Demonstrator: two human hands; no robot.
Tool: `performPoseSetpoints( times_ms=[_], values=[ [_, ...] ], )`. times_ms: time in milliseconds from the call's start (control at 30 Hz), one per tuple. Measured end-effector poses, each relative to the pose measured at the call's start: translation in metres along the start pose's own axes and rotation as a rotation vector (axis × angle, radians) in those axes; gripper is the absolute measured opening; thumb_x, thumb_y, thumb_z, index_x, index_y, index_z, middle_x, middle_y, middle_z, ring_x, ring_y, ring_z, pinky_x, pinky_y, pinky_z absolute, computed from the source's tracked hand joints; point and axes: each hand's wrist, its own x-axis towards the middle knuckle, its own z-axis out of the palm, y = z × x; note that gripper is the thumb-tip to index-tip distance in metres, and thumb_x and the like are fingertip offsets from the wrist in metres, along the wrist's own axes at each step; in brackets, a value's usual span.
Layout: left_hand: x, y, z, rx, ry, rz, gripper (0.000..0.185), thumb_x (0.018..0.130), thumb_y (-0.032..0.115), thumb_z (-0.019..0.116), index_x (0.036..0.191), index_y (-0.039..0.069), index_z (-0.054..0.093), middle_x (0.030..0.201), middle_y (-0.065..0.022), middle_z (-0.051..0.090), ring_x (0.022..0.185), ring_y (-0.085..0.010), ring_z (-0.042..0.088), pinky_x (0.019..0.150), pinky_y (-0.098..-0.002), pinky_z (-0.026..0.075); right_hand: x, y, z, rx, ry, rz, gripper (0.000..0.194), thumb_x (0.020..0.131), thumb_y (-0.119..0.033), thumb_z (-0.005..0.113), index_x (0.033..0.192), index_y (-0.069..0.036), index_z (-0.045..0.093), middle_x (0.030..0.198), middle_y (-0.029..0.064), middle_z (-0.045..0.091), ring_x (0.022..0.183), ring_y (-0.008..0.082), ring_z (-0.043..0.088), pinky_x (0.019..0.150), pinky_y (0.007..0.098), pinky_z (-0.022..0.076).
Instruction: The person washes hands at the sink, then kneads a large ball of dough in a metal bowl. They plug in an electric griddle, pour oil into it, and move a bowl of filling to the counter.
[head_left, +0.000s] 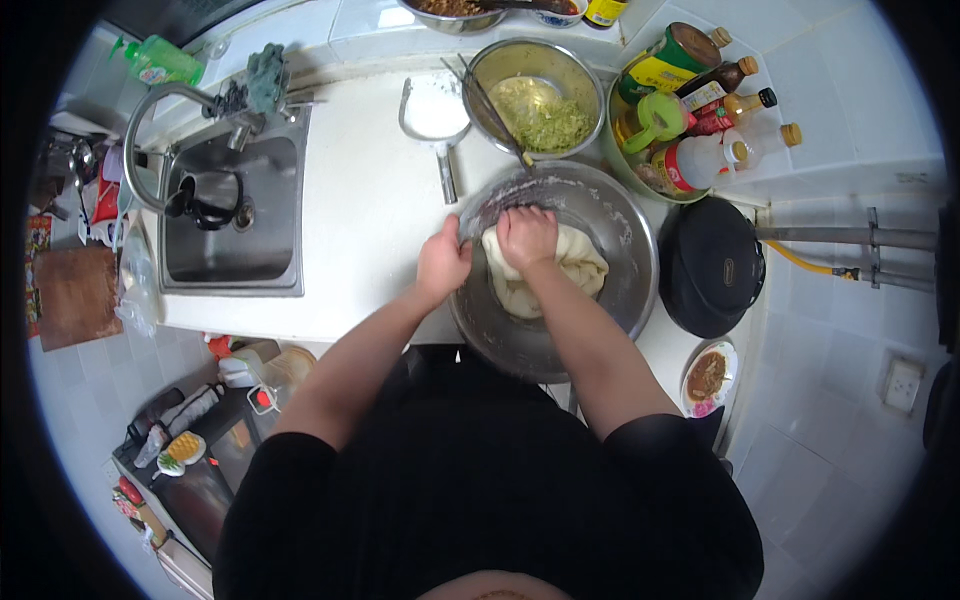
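A large steel mixing bowl (637, 262) stands on the counter right before me, its inner wall smeared with flour. In it lies a thick, folded lump of pale dough (581, 251). My right hand (529, 234) presses down on the dough's far left part, fingers curled into it. My left hand (444, 259) grips the bowl's left rim, with the thumb over the edge. The underside of the dough is hidden.
Beyond the bowl are a steel bowl of chopped greens (551, 124) with chopsticks (499, 116) and a scoop of flour (435, 109). Bottles (697, 161) crowd a green basin at right, near a black lidded appliance (709, 266) and a plate (705, 379). A sink (232, 255) is left.
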Motion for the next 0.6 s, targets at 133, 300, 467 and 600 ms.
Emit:
performPoseSetpoints(
  times_ms=[133,300,467,600],
  values=[
    [0.002,-0.001,0.000,-0.009,-0.020,-0.024,0.027,0.079,0.008,0.062,0.098,0.004,0.043,0.067,-0.0234,0.060,0.069,-0.0462,0.059,0.063,-0.0548,0.047,-0.017,0.002,-0.058,0.460,-0.194,0.227,0.038,0.090,-0.031,0.053,0.064,-0.005,0.061,0.071,0.0107,0.064,0.077,0.0281,0.060,0.076,0.0402,0.0408],
    [0.002,0.003,-0.001,-0.017,-0.082,-0.086,0.027,0.080,0.009,0.062,0.099,0.005,0.043,0.068,-0.0240,0.060,0.070,-0.0456,0.060,0.064,-0.0549,0.047,-0.109,-0.006,-0.126,-0.047,-0.321,0.016,0.022,0.082,-0.033,0.062,0.078,-0.011,0.065,0.086,0.0080,0.064,0.088,0.0265,0.058,0.084,0.0472,0.0382],
    [0.002,0.000,0.000,-0.004,-0.124,-0.097,0.028,0.080,0.008,0.061,0.101,0.005,0.042,0.070,-0.0251,0.060,0.071,-0.0464,0.060,0.064,-0.0552,0.046,-0.119,-0.013,-0.067,0.039,-0.121,-0.424,0.040,0.074,-0.037,0.067,0.106,-0.014,0.061,0.104,0.0073,0.057,0.100,0.0245,0.052,0.090,0.0463,0.0373],
    [0.001,-0.003,0.000,-0.002,-0.085,-0.028,0.028,0.080,0.009,0.060,0.100,0.004,0.042,0.070,-0.0256,0.060,0.071,-0.0472,0.059,0.065,-0.0555,0.046,-0.045,-0.016,-0.032,0.042,-0.224,-0.273,0.036,0.073,-0.038,0.066,0.099,-0.013,0.066,0.098,0.0092,0.063,0.097,0.0248,0.058,0.088,0.0424,0.0415]
  ],
)
